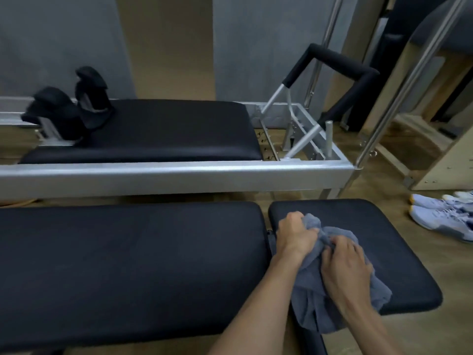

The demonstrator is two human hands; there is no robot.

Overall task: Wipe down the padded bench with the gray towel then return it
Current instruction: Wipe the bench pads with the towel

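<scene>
The black padded bench fills the lower half of the view in two parts: a long pad (128, 265) on the left and a shorter pad (384, 239) on the right, with a narrow gap between them. A bunched gray towel (314, 303) lies on the left side of the short pad and hangs over its near edge. My left hand (297, 234) grips the towel's upper end in a fist. My right hand (345, 265) clutches the towel just right of it, fingers curled into the cloth.
Behind the bench stands a metal-framed reformer (179, 172) with a black carriage pad (166, 131), shoulder rests (71, 108) and a padded foot bar (340, 62). White sneakers (442, 213) lie on the wooden floor at right. Wooden equipment (440, 149) stands at far right.
</scene>
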